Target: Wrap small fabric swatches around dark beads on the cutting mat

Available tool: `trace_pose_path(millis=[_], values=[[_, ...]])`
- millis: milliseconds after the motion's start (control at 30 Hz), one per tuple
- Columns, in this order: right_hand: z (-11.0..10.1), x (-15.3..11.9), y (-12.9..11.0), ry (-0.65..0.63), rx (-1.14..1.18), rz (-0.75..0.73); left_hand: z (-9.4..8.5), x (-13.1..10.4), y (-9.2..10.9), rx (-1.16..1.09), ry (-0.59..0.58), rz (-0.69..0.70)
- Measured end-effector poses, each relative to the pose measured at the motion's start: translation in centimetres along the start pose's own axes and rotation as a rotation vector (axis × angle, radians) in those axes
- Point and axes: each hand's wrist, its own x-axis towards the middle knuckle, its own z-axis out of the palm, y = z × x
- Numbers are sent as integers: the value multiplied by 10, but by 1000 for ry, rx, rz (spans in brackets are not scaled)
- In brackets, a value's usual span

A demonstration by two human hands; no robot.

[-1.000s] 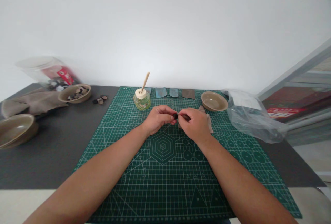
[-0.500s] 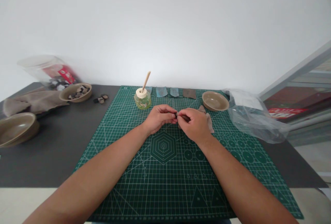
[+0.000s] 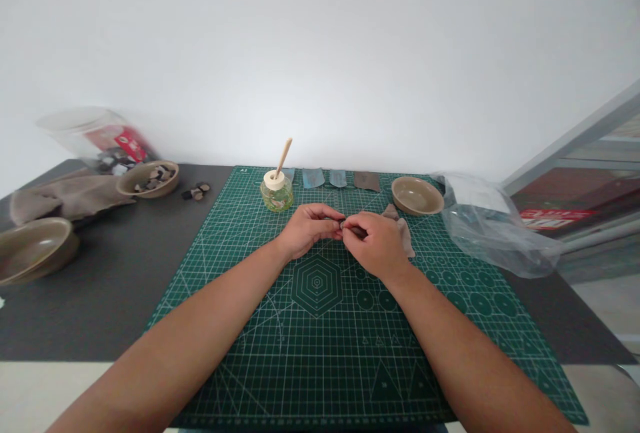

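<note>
My left hand [image 3: 311, 229] and my right hand [image 3: 376, 241] meet above the green cutting mat [image 3: 320, 353]. Between their fingertips they pinch a small dark piece [image 3: 342, 223], mostly hidden by the fingers. Fingers of both hands are closed on it. A crumpled beige cloth [image 3: 406, 236] lies just behind and beside my right hand. Beyond my left hand stands a glass jar [image 3: 277, 198] with a pale lid and a wooden stick [image 3: 284, 156] rising from it.
Small fabric squares [image 3: 313, 178] line the mat's back edge. An empty bowl [image 3: 417, 195] and a clear plastic bag [image 3: 500, 239] are at right. At left are a bowl of scraps [image 3: 170, 183], loose scraps [image 3: 197, 191], brown cloth [image 3: 75, 198], another bowl [image 3: 45, 263] and a plastic container [image 3: 85, 133].
The fingers of my right hand have shifted slightly around the small piece. Both hands stay in nearly the same place, and the view has moved very slightly.
</note>
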Motion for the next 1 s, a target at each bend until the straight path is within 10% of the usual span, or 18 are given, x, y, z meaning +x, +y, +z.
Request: trace_pose_path(millis=[1000], values=[[-3, 1, -2, -38, -3, -4, -2, 0, 0, 20, -21, -20]])
